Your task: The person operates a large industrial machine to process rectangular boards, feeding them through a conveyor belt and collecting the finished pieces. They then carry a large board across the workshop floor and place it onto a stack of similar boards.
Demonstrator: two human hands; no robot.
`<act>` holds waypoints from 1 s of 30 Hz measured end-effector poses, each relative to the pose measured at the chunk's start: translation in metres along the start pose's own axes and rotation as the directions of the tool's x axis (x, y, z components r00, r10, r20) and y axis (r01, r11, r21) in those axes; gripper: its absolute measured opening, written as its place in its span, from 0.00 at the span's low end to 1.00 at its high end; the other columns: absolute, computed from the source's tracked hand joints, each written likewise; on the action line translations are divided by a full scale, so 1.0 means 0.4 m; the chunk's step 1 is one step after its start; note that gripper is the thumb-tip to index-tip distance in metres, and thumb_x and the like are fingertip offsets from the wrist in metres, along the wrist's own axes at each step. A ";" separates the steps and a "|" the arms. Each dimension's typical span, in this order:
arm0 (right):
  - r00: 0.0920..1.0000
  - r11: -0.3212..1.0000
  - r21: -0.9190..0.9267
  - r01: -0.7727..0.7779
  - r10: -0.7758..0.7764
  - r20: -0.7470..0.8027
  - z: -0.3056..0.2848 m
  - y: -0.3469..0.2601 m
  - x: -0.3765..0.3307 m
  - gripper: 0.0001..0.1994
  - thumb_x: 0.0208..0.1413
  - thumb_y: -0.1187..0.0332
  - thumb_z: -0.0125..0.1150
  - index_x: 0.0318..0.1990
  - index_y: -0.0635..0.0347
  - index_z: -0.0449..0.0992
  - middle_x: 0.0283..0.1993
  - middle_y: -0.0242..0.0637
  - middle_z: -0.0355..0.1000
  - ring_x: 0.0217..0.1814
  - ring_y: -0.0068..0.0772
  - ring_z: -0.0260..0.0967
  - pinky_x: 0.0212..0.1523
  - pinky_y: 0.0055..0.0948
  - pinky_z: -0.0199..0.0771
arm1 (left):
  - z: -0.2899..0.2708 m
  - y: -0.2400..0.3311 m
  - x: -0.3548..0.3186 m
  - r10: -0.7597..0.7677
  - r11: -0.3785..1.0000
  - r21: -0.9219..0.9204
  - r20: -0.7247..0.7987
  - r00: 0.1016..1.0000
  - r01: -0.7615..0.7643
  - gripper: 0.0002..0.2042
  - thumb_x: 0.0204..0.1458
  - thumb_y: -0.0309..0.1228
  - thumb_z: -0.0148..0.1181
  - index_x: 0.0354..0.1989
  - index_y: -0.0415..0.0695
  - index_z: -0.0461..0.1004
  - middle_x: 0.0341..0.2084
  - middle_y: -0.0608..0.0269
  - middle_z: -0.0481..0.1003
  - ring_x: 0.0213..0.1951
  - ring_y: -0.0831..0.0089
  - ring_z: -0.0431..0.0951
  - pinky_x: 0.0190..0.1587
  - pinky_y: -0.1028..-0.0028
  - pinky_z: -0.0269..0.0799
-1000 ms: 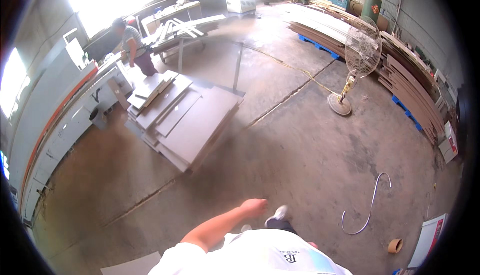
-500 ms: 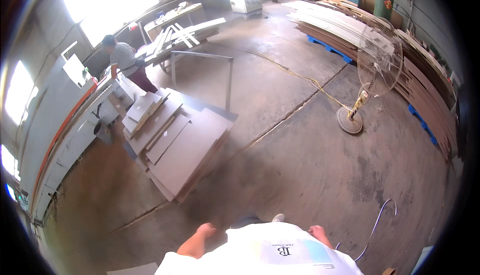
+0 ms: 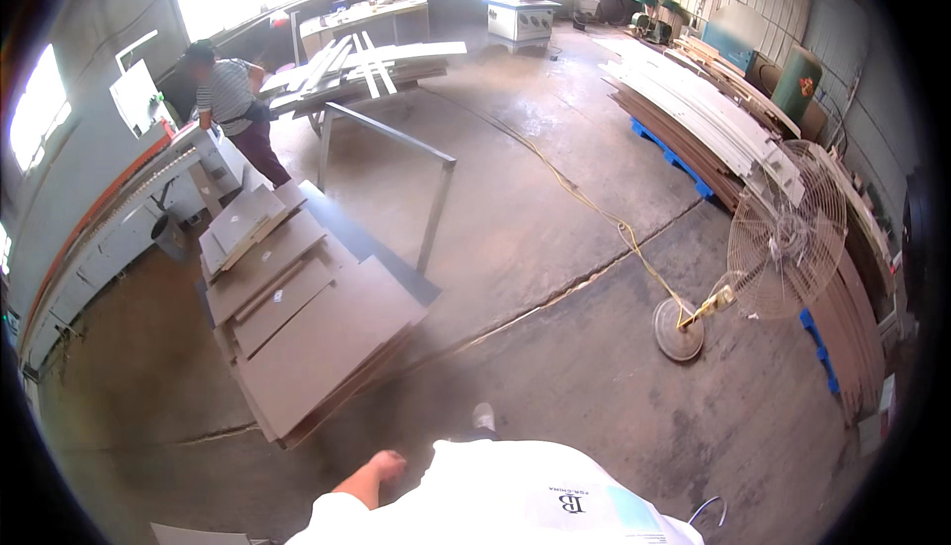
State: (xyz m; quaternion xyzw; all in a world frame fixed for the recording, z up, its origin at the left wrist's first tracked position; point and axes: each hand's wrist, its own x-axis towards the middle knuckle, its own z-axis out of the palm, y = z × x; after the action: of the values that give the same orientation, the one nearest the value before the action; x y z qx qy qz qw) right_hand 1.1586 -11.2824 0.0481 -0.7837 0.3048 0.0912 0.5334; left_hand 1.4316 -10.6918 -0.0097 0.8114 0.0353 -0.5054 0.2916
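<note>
My left hand swings low in front of my white shirt, loosely curled and slightly blurred, with nothing visible in it. It touches nothing and is nearest to the close corner of a stack of brown-grey boards, which lies ahead and to the left. Smaller panels lie on the far end of that stack. My right hand is out of view, hidden beyond my shirt. One of my shoes shows on the concrete floor.
A metal frame stands beyond the stack. A co-worker stands at a long machine on the left. A floor fan stands right, with a yellow cord across the floor. Long boards lie on blue pallets behind it.
My view has shifted forward and turned; the board stack sits nearer and further left, and the fan lower. My right hand has gone out of view. My left hand stays low.
</note>
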 end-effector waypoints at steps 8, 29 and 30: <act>0.916 0.912 0.118 -0.393 0.400 -0.036 -0.226 -0.256 0.344 0.09 0.64 0.65 0.58 0.46 0.58 0.80 0.38 0.38 0.81 0.36 0.32 0.79 0.37 0.33 0.80 | -0.348 0.927 0.336 0.308 0.904 0.357 -0.157 0.938 -0.237 0.18 0.60 0.42 0.59 0.52 0.44 0.79 0.49 0.47 0.81 0.52 0.49 0.80 0.55 0.55 0.76; 0.955 0.951 0.108 -0.290 0.279 0.103 -0.848 -0.850 1.941 0.08 0.65 0.64 0.59 0.45 0.58 0.78 0.36 0.37 0.79 0.28 0.28 0.75 0.23 0.30 0.72 | -0.492 1.731 0.487 -0.145 0.617 -0.724 -0.491 0.859 -0.309 0.15 0.60 0.33 0.61 0.52 0.38 0.79 0.41 0.58 0.83 0.41 0.72 0.82 0.46 0.70 0.78; 0.962 0.951 0.154 -0.267 0.253 0.103 -0.844 -0.879 1.986 0.08 0.65 0.64 0.59 0.45 0.57 0.78 0.36 0.37 0.79 0.28 0.28 0.75 0.23 0.30 0.72 | -0.523 1.744 0.513 -0.160 0.614 -0.720 -0.516 0.841 -0.324 0.15 0.60 0.30 0.61 0.54 0.38 0.77 0.42 0.59 0.82 0.41 0.73 0.82 0.44 0.72 0.78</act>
State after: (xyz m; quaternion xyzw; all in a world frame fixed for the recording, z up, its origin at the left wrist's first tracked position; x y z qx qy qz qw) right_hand 1.9329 -11.7996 0.0903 -0.6850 0.3898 0.1670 0.5925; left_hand 1.9444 -11.2112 0.1896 0.7079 0.2929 -0.1773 0.6178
